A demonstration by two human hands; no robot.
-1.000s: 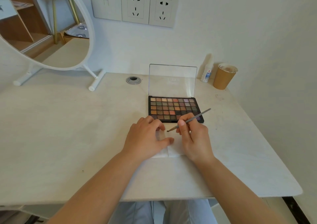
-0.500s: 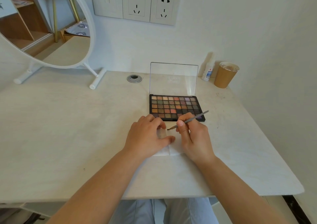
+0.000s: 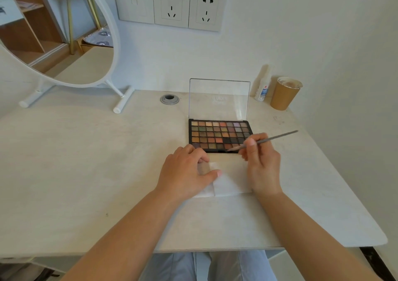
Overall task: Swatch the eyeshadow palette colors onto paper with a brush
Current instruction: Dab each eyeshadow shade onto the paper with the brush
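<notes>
- Sitting at a pale desk (image 3: 86, 173), a person looks down at both bare hands near the middle of the view.
- The left hand (image 3: 185, 170) rests with curled fingers and thumb pressing down on a white sheet of paper (image 3: 232, 183), holding it flat on the desk.
- The right hand (image 3: 261, 162) pinches a thin grey brush (image 3: 271, 139) between thumb and fingertips; the handle points toward 2 o'clock, and the tip sits at the near edge of the eyeshadow palette (image 3: 215, 133).
- The palette lies just beyond the paper, at 12 o'clock from it, with its clear lid (image 3: 219, 98) standing upright; rows of brown, orange, green and dark shades show.
- At 1 o'clock from the palette, a brown paper cup (image 3: 284, 96) and a small white bottle (image 3: 263, 89) stand side by side against the wall.
- At 10 o'clock stands a round white mirror (image 3: 64, 33); a metal cable grommet (image 3: 169, 99) sits in the desk between mirror and palette.
- Wall sockets (image 3: 170, 7) are mounted above the desk.
</notes>
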